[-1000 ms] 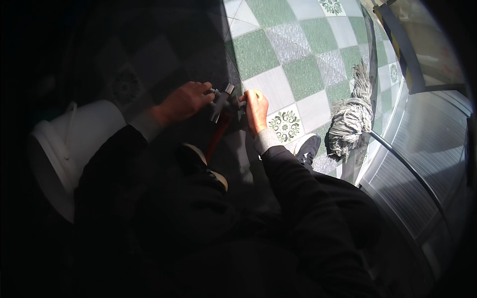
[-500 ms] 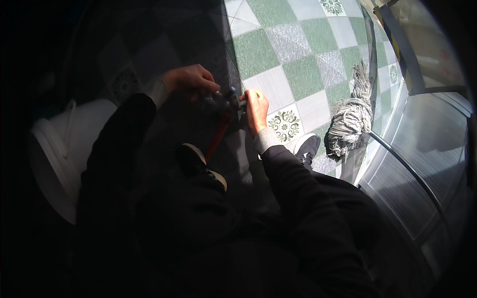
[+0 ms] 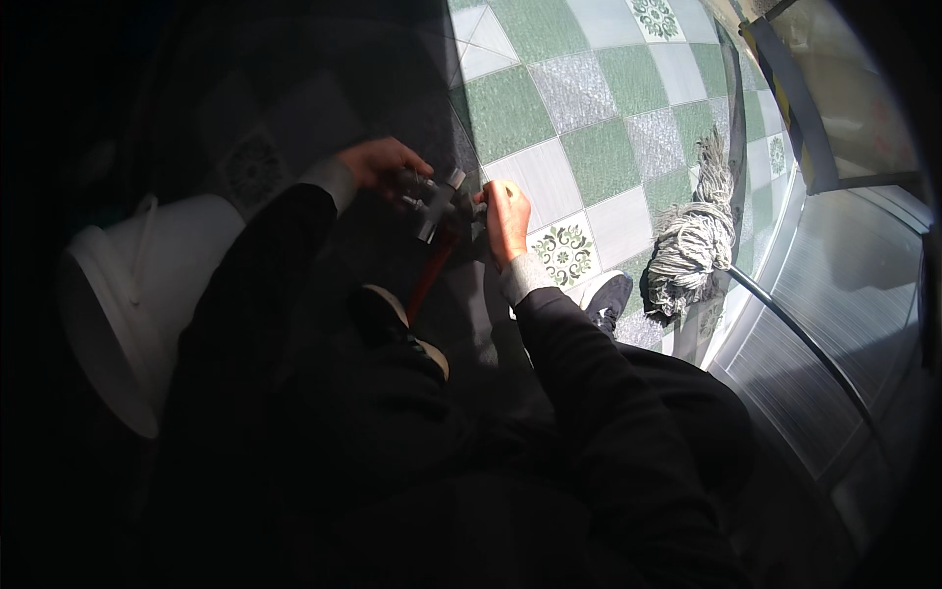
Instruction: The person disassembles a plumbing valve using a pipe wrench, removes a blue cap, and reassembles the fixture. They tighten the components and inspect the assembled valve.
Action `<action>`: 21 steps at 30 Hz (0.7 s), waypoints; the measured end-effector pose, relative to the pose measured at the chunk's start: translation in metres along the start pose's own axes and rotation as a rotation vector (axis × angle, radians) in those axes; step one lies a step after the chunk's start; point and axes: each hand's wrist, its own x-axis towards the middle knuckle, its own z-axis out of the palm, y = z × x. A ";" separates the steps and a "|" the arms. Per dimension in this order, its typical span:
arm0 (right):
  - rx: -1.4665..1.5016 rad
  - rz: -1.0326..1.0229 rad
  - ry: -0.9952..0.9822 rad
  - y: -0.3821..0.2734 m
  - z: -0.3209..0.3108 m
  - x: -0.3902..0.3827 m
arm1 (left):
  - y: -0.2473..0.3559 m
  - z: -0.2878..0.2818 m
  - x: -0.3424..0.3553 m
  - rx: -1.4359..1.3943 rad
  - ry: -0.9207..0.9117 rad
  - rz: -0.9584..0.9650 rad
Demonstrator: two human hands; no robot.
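At the centre, in deep shade just beside the sunlit floor, a metal crossbar fitting (image 3: 438,209) between two bare hands, with a red pole (image 3: 430,277) running from it toward the left shoe (image 3: 379,316). To its right, the right hand (image 3: 507,218) in sunlight, fingers folded closed in a pinch on a small projecting part of the fitting. To its left, the left hand (image 3: 383,162), fingers partly curled and pointing down onto the fitting's near side; grip or mere touch: not distinguishable in the shadow. Over both forearms, black sleeves (image 3: 589,358) with pale grey cuffs. At far left, a white bucket (image 3: 196,231) with handle and rim toward the picture's edge. At right, beyond the right shoe (image 3: 610,296), a grey string mop head (image 3: 690,255) on green and pale patterned tiles (image 3: 599,157); from it, a dark mop handle (image 3: 800,334) slanting across a translucent ribbed panel (image 3: 839,294).
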 end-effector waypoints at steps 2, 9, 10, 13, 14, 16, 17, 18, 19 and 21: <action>0.015 0.014 0.002 0.002 0.002 0.002 | -0.005 -0.003 0.004 -0.059 -0.017 -0.037; -0.073 -0.022 -0.023 0.005 0.001 0.003 | -0.015 -0.006 0.010 -0.061 0.028 -0.079; -0.096 -0.045 -0.028 0.005 0.000 0.004 | -0.013 -0.005 0.008 -0.017 0.017 -0.024; -0.116 -0.075 -0.043 0.003 -0.001 0.004 | -0.027 0.010 -0.014 0.308 0.469 0.441; -0.036 0.026 -0.043 0.002 -0.002 0.004 | -0.034 0.016 -0.026 0.331 0.568 0.588; -0.009 0.017 -0.039 0.001 -0.002 0.003 | -0.047 0.031 -0.048 0.931 0.673 1.007; -0.011 0.029 -0.041 0.001 -0.001 0.003 | -0.052 0.039 -0.057 1.233 0.738 1.178; 0.010 0.022 -0.031 0.001 0.000 0.002 | -0.055 0.048 -0.060 1.357 0.702 1.176; 0.023 0.021 -0.013 0.000 0.000 0.002 | -0.055 0.056 -0.059 1.482 0.684 1.182; 0.055 0.008 0.012 0.001 0.001 0.002 | -0.052 0.062 -0.056 1.620 0.646 1.206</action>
